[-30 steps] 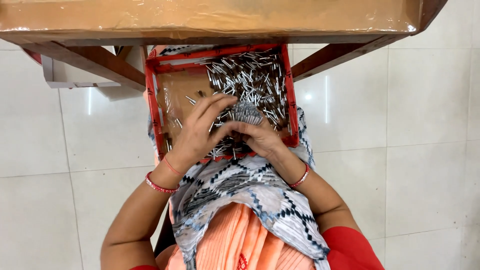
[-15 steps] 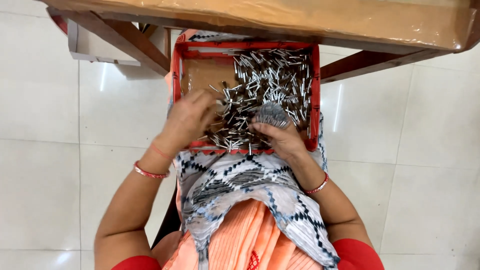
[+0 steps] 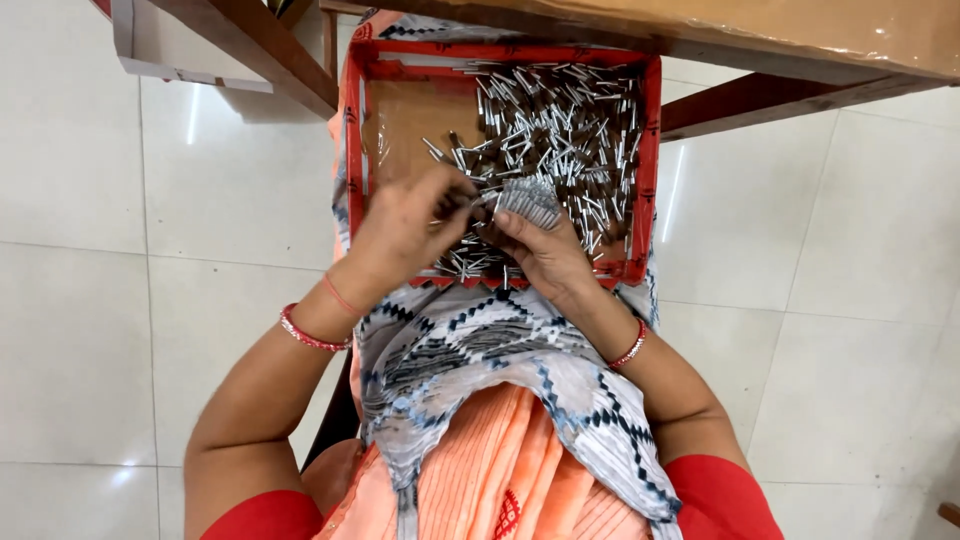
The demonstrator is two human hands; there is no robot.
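Nearest you, your lap fills the bottom of the view: an orange garment under a grey-and-white patterned scarf whose far edge runs up under the tray. Your upper arms in red sleeves are cut off by the lower edge. A red bangle circles your left wrist and another bangle your right.

Farther out, both hands meet over the near half of a red tray resting on your lap. Your left hand is curled, fingertips pinched toward the middle of the tray on what look like a few small metal pins, though the grip itself is hidden by your knuckles. Your right hand is closed around a bundle of metal pins, their ends fanned upward and standing side by side above your fingers.

Beyond the hands, a loose heap of metal pins covers the right and far parts of the tray, while the far left corner shows bare brown lining. Single pins are too small to tell apart.

Farthest, a wooden table crosses the top and hides the tray's far rim on the right. White floor tiles lie on both sides.
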